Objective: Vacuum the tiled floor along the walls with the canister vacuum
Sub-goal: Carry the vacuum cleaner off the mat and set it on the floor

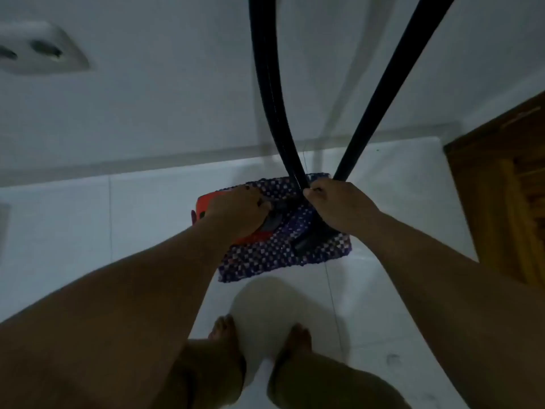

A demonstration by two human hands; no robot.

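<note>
A red and black canister vacuum [203, 206] sits on a purple-and-white checked mat [283, 252] on the white tiled floor [88, 231], close to the wall. My left hand [239, 211] rests on top of the canister, fingers curled around its dark handle. My right hand [339, 205] grips the black hose [271, 93] where it meets the canister. The hose loops up out of view and a second black length [392, 81] comes back down beside my right hand. Most of the canister is hidden under my hands.
A white wall [177, 98] with a grey skirting strip runs across the far side. A wall socket [38, 51] is at upper left. A brown wooden door [501, 184] stands at right. My bare feet [259, 335] are just behind the mat.
</note>
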